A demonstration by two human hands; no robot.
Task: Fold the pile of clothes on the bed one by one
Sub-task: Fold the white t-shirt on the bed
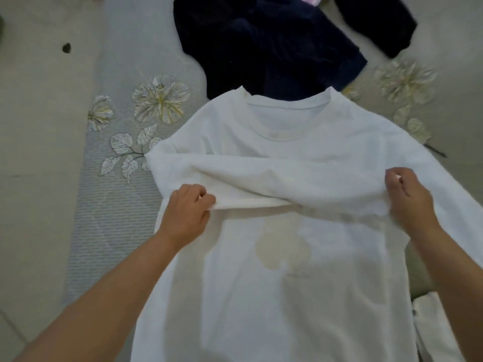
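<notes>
A white long-sleeved shirt [282,270] lies flat on the bed, collar away from me, with a faint pale print on its chest. One sleeve is folded across the body from the left. My left hand [189,209] pinches the cuff end of that sleeve at the shirt's left side. My right hand [407,197] grips the white fabric near the right shoulder seam. Behind the collar lies a heap of dark navy clothes [274,43].
The grey bedspread [47,126] has a ribbed strip with embroidered white flowers [160,99] at the left and more flowers at the right. A small dark spot [67,47] lies far left. Something pink [309,0] shows at the top edge.
</notes>
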